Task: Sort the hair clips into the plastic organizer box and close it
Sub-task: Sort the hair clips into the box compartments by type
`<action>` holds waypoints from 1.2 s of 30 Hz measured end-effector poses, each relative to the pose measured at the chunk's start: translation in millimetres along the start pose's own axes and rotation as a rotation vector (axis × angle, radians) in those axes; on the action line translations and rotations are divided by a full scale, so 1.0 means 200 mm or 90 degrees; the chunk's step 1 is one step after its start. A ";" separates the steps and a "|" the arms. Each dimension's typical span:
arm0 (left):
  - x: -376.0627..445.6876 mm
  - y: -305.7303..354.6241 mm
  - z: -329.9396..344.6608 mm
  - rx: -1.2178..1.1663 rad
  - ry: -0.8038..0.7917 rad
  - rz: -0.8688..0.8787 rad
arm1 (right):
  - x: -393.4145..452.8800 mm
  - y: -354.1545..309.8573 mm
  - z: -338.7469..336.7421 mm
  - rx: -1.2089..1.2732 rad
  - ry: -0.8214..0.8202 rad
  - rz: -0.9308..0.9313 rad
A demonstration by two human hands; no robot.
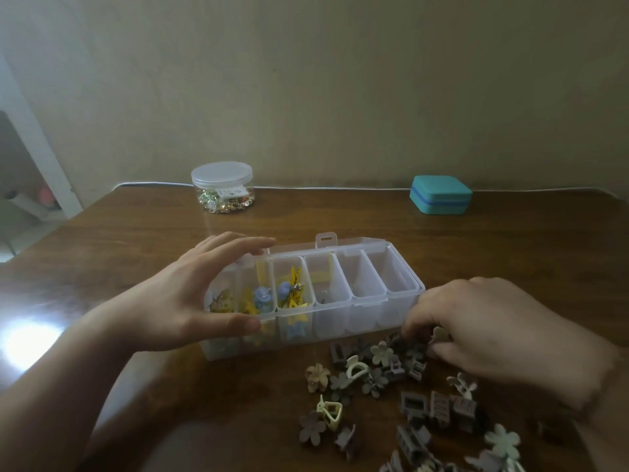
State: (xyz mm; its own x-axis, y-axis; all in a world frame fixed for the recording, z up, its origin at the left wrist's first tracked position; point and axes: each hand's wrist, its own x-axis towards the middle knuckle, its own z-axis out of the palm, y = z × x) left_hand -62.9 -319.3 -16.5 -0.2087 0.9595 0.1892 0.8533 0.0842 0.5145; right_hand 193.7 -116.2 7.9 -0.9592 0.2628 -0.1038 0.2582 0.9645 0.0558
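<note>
A clear plastic organizer box lies open on the wooden table, with its lid folded back. Its left compartments hold yellow and blue hair clips; the right ones look bare. My left hand grips the box's left end, thumb on the front wall and fingers over the back rim. A loose pile of grey, beige and pale green flower and claw hair clips lies in front of the box on the right. My right hand reaches into that pile, fingers pinched around a small pale green clip.
A lidded clear round jar with shiny small items stands at the back left. A teal square case sits at the back right by the wall. A white cable runs along the table's far edge.
</note>
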 end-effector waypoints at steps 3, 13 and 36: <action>0.00 0.00 -0.01 0.018 -0.008 -0.002 | -0.02 0.01 0.00 0.022 0.015 -0.028; 0.01 0.04 0.01 0.059 -0.030 0.044 | 0.04 -0.08 -0.05 0.327 0.304 -0.126; 0.01 0.03 0.02 0.038 -0.015 0.034 | -0.08 -0.11 -0.07 0.185 0.153 -0.082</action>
State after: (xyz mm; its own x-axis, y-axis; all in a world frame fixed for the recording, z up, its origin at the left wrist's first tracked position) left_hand -56.1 -315.5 -16.5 -0.1512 0.9692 0.1942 0.8902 0.0480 0.4531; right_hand 202.8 -141.4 22.5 -0.9764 0.1589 0.1462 0.1228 0.9655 -0.2296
